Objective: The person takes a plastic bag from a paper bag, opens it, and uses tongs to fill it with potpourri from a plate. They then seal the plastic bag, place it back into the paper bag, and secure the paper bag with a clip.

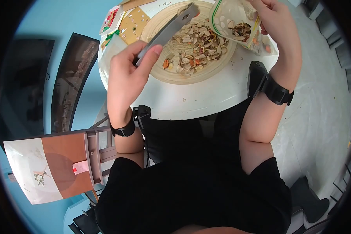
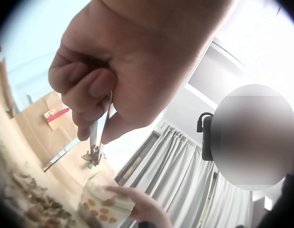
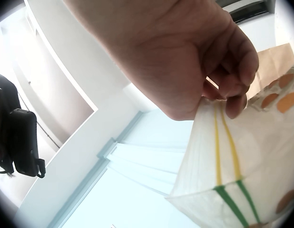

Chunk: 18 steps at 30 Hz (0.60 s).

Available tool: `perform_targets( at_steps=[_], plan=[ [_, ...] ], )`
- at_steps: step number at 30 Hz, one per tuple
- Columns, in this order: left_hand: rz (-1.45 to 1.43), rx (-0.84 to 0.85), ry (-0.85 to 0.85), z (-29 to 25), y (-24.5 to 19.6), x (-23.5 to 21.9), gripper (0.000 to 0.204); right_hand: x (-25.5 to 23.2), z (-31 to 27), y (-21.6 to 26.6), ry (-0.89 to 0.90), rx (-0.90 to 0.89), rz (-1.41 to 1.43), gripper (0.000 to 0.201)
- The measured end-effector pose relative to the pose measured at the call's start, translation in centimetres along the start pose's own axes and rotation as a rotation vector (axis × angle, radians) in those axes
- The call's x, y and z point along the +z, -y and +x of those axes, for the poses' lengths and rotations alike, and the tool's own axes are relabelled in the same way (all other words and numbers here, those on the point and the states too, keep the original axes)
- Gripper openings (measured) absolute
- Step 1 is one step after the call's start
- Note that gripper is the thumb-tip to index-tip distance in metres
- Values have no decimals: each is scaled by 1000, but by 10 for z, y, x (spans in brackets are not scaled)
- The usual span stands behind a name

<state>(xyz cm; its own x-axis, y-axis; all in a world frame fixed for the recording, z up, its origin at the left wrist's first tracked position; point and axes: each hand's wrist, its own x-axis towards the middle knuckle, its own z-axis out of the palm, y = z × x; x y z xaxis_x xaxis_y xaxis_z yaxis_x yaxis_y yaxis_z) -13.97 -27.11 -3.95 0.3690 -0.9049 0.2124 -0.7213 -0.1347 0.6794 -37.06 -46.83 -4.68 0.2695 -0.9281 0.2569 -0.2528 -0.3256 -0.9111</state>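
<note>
My left hand (image 1: 130, 74) grips metal tongs (image 1: 168, 32) above a round woven tray (image 1: 171, 80) holding a heap of dried slices (image 1: 199, 43). In the left wrist view, the tips of the tongs (image 2: 94, 137) hold some small dark pieces (image 2: 93, 155). At the upper right, my right hand (image 1: 279, 23) pinches the rim of a clear zip bag (image 1: 226, 17) with dried pieces (image 1: 241, 31) inside. In the right wrist view, the thumb and fingers of my right hand (image 3: 185, 61) pinch the bag (image 3: 265, 142) near its yellow and green zip lines.
The tray stands on a round white table (image 1: 183, 103). Behind and left of it lie a brown paper sheet (image 1: 133, 25) and a small box (image 1: 112, 19) with red and green items. A framed panel (image 1: 62, 165) stands at the lower left.
</note>
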Motion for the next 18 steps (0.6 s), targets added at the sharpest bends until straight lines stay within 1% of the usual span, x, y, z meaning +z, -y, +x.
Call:
perform_targets(
  at_steps=[2,3,6,8,10,11,12,13,15,18],
  plan=[
    [18,107,-12,13,-16,3,31,4,0,2,1,-8,32,31],
    [44,101,7,21,-18,7,34,8,0,2,3,-11,49,31],
    [55,115,2,30,-30,28,37,22,4,-2,-114,-29,126,30],
    [7,45,-22,27,-21,26,40,19,7,-2,-84,26,83,30],
    [-40,-57,-46,20,2,18,41,12,6,0,-59,80,39,30],
    [-33,-181,-45,16,8,15,43,7,3,3,-46,101,11,30],
    [27,-209,-6,18,21,15,44,4,2,5,-32,120,-19,30],
    [88,-240,30,19,36,16,44,3,1,5,-57,116,-10,30],
    [215,-298,81,20,47,21,46,4,0,6,-80,115,1,31],
    [198,-346,133,22,54,27,45,4,0,5,-82,131,-7,32]
  ],
)
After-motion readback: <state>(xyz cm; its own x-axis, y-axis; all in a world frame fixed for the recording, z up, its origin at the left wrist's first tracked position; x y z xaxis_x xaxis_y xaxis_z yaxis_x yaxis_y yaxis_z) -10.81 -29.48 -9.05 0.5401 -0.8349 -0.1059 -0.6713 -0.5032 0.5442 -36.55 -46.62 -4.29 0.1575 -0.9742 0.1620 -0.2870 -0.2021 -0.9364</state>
